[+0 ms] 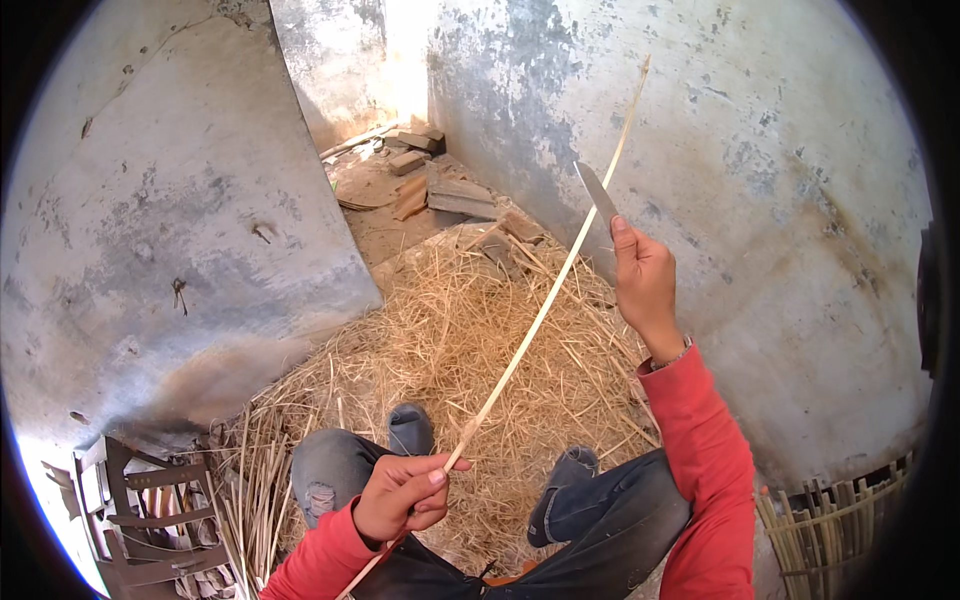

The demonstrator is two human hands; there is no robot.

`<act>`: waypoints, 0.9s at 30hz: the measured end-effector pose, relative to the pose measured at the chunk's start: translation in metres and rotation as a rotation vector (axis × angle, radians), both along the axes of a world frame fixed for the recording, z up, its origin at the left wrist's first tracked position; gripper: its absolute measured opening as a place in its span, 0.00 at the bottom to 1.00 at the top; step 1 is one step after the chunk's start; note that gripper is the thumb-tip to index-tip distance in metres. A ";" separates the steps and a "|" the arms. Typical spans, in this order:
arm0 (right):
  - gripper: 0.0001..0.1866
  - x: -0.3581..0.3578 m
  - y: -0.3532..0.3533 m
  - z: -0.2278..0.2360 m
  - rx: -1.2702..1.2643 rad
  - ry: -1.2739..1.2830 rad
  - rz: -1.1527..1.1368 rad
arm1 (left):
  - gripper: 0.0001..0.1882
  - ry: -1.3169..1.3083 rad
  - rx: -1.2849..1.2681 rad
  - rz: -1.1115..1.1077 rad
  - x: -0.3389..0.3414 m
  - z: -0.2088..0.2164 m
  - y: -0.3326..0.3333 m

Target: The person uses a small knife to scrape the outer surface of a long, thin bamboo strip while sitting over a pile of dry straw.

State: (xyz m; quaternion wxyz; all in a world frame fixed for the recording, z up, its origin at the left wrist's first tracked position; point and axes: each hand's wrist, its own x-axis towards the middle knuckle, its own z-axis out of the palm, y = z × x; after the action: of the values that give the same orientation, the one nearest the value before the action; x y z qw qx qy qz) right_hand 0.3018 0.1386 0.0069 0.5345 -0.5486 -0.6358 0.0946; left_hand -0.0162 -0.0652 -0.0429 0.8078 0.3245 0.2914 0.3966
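Observation:
A long, thin pale strip of what looks like bamboo slants from my lap up to the right, its far tip in front of the wall. Near its lower end, my left hand grips it between thumb and fingers. My right hand, farther up and to the right, is closed around a knife whose handle is hidden in the fist. The blade points up and left and crosses the strip in view; whether its edge touches the strip I cannot tell.
Shavings cover the floor before my bent legs. Long strips lie at the left beside a dark wooden frame. A slatted basket-like piece stands at the right. Bricks and broken tiles lie beyond, between worn walls.

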 end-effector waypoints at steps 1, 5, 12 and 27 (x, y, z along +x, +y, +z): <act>0.27 -0.001 -0.002 0.001 -0.001 0.001 0.001 | 0.18 0.001 -0.001 0.001 0.000 0.000 0.000; 0.26 -0.022 -0.022 -0.006 -0.057 -0.033 0.165 | 0.18 0.029 0.002 0.027 -0.002 -0.003 0.001; 0.25 -0.034 -0.046 -0.001 -0.117 -0.127 0.283 | 0.18 0.029 0.008 0.092 -0.003 -0.003 0.001; 0.25 -0.083 -0.101 -0.009 -0.436 -0.059 0.751 | 0.17 -0.047 -0.013 0.133 0.004 0.001 0.005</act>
State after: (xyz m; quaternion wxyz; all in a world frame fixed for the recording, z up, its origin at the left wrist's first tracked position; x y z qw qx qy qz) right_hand 0.2189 0.0374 -0.0023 0.3162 -0.3817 -0.7715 0.3988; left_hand -0.0119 -0.0598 -0.0421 0.7884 0.2898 0.2955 0.4551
